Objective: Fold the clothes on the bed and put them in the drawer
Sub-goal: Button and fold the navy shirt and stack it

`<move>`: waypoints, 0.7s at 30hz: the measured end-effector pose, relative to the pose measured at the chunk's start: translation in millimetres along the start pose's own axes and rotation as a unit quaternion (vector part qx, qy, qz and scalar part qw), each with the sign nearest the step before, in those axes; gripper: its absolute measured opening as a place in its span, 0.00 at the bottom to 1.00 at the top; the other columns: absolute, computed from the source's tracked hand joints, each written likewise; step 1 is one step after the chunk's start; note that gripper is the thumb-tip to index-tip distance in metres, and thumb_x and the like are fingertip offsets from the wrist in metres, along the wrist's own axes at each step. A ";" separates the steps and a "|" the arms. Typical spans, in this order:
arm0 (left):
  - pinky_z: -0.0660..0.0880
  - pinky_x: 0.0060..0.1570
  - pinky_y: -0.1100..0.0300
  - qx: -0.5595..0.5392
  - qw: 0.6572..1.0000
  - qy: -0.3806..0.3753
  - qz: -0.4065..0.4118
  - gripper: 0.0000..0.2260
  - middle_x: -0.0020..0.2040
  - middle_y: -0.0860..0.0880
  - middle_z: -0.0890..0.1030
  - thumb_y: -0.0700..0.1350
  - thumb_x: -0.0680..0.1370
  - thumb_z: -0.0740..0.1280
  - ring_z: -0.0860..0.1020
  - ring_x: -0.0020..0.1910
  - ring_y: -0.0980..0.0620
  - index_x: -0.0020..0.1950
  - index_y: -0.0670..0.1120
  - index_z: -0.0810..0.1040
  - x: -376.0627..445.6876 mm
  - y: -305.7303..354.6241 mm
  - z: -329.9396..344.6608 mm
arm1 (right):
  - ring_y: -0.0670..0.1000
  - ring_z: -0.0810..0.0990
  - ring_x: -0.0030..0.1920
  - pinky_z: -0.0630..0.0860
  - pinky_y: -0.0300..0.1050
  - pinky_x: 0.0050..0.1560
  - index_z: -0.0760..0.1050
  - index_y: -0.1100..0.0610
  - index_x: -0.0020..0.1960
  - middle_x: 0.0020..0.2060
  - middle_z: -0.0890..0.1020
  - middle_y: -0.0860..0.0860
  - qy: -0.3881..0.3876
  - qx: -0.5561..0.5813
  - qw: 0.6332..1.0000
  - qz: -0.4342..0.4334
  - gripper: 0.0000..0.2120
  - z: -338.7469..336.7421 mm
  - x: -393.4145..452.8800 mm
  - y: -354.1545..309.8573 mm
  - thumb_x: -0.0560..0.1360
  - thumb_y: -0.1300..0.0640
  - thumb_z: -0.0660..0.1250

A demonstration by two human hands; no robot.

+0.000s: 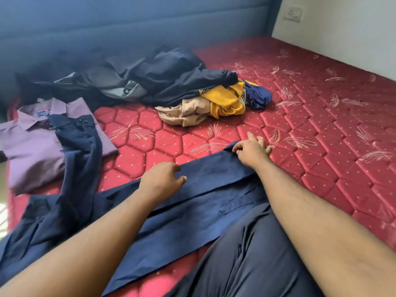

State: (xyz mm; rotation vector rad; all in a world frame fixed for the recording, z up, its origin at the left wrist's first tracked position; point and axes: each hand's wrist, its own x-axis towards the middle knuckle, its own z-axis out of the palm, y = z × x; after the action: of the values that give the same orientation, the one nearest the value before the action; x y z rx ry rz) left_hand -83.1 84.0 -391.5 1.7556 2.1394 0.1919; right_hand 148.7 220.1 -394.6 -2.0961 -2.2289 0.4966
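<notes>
The navy shirt (192, 202) looks soft and light; right hand (251, 152) pinches its hem corner at one o'clock, left hand (161, 180) presses flat, fingers loosely curled.

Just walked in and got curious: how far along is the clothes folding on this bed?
Early on. Done: the purple shirt lies folded. In hand: the left hand rests on the navy shirt while the right hand pinches its corner. Left: the heap of dark clothes, the yellow garment and the beige garment. No drawer is visible.

Red quilted bed (321, 108) bears navy shirt (192, 211), purple shirt (32, 151), clothes heap (171, 86).
</notes>
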 end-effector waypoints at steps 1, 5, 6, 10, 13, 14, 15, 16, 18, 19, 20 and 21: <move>0.73 0.62 0.53 -0.032 0.999 -0.009 0.016 0.19 0.63 0.47 0.80 0.54 0.76 0.68 0.77 0.64 0.47 0.64 0.49 0.80 13.8 6.4 4.8 | 0.58 0.57 0.73 0.54 0.62 0.69 0.81 0.41 0.47 0.72 0.65 0.51 -0.019 0.014 1.000 0.012 0.15 -1.2 8.7 0.0 0.79 0.59 0.61; 0.73 0.62 0.52 -0.097 0.994 -0.009 0.059 0.18 0.60 0.48 0.81 0.53 0.74 0.69 0.78 0.61 0.46 0.62 0.49 0.82 59.2 30.3 25.5 | 0.48 0.71 0.60 0.52 0.65 0.69 0.82 0.41 0.43 0.51 0.80 0.44 -0.068 0.101 0.992 0.028 0.14 0.4 49.2 10.9 0.79 0.57 0.63; 0.74 0.61 0.50 -0.100 0.993 -0.002 0.062 0.19 0.59 0.48 0.81 0.54 0.73 0.68 0.77 0.61 0.45 0.62 0.50 0.82 69.7 36.0 29.8 | 0.47 0.73 0.58 0.55 0.65 0.70 0.83 0.38 0.41 0.47 0.81 0.43 -0.065 0.130 0.989 0.025 0.17 4.9 59.3 16.3 0.77 0.58 0.64; 0.71 0.62 0.46 -0.090 0.996 -0.026 0.005 0.20 0.59 0.49 0.79 0.60 0.73 0.69 0.76 0.61 0.44 0.64 0.57 0.79 113.8 62.8 44.9 | 0.50 0.80 0.47 0.73 0.44 0.54 0.81 0.49 0.30 0.37 0.83 0.46 -0.017 0.271 0.962 0.018 0.20 22.3 83.7 30.7 0.69 0.69 0.61; 0.71 0.49 0.51 -0.109 0.992 -0.059 0.007 0.18 0.38 0.55 0.77 0.66 0.67 0.70 0.76 0.45 0.45 0.40 0.52 0.77 134.8 70.8 47.3 | 0.49 0.78 0.45 0.72 0.42 0.47 0.80 0.50 0.33 0.39 0.84 0.50 0.031 0.342 0.939 0.026 0.18 12.4 88.0 38.6 0.69 0.69 0.59; 0.67 0.40 0.54 -0.138 0.987 -0.076 0.031 0.20 0.32 0.54 0.71 0.63 0.68 0.72 0.73 0.37 0.44 0.34 0.49 0.71 137.0 70.6 46.7 | 0.49 0.79 0.46 0.73 0.44 0.50 0.80 0.49 0.33 0.40 0.84 0.49 0.045 0.335 0.941 0.017 0.16 10.8 89.8 44.3 0.69 0.67 0.61; 0.62 0.35 0.55 -0.154 0.982 -0.090 0.064 0.22 0.29 0.53 0.66 0.57 0.70 0.75 0.68 0.32 0.46 0.31 0.47 0.66 137.9 70.1 46.5 | 0.49 0.80 0.48 0.74 0.45 0.54 0.81 0.48 0.34 0.42 0.85 0.48 0.042 0.319 0.947 0.009 0.14 11.0 92.5 50.9 0.70 0.63 0.62; 0.59 0.33 0.54 -0.155 0.980 -0.089 0.091 0.23 0.28 0.53 0.64 0.52 0.72 0.75 0.64 0.30 0.50 0.30 0.47 0.63 138.8 69.7 46.3 | 0.50 0.80 0.51 0.74 0.48 0.59 0.82 0.46 0.36 0.44 0.85 0.47 0.023 0.308 0.951 0.001 0.11 13.8 94.5 57.2 0.71 0.59 0.64; 0.57 0.29 0.58 -0.147 0.979 -0.058 0.128 0.23 0.27 0.53 0.63 0.46 0.73 0.75 0.61 0.28 0.55 0.29 0.48 0.62 137.5 69.6 44.4 | 0.50 0.80 0.53 0.73 0.51 0.63 0.83 0.45 0.43 0.46 0.85 0.45 -0.045 0.298 0.954 -0.009 0.06 21.7 93.3 65.4 0.73 0.49 0.67; 0.57 0.29 0.60 -0.145 0.979 -0.040 0.139 0.23 0.26 0.53 0.63 0.45 0.73 0.75 0.61 0.27 0.57 0.29 0.48 0.62 136.0 69.5 44.4 | 0.50 0.80 0.53 0.72 0.51 0.63 0.83 0.44 0.45 0.45 0.84 0.44 -0.071 0.281 0.957 -0.010 0.08 23.7 91.3 67.5 0.72 0.43 0.67; 0.58 0.29 0.61 -0.149 0.978 -0.025 0.144 0.23 0.26 0.53 0.63 0.45 0.72 0.75 0.61 0.27 0.58 0.29 0.49 0.62 134.2 69.1 45.9 | 0.51 0.79 0.53 0.71 0.51 0.63 0.83 0.42 0.44 0.44 0.84 0.43 -0.084 0.265 0.961 -0.010 0.11 24.8 90.8 70.6 0.69 0.39 0.66; 0.59 0.30 0.60 -0.155 0.977 -0.014 0.145 0.22 0.26 0.53 0.64 0.44 0.72 0.76 0.62 0.27 0.58 0.29 0.49 0.63 130.5 68.9 46.1 | 0.51 0.79 0.53 0.72 0.52 0.63 0.82 0.41 0.42 0.43 0.84 0.43 -0.083 0.258 0.962 -0.010 0.10 23.6 89.6 72.4 0.67 0.39 0.66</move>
State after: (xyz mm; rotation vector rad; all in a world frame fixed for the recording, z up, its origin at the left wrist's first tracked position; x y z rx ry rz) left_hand -23.9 219.5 -436.5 1.8565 1.7126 0.5417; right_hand 205.2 305.5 -452.5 -1.8094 -1.9071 1.1465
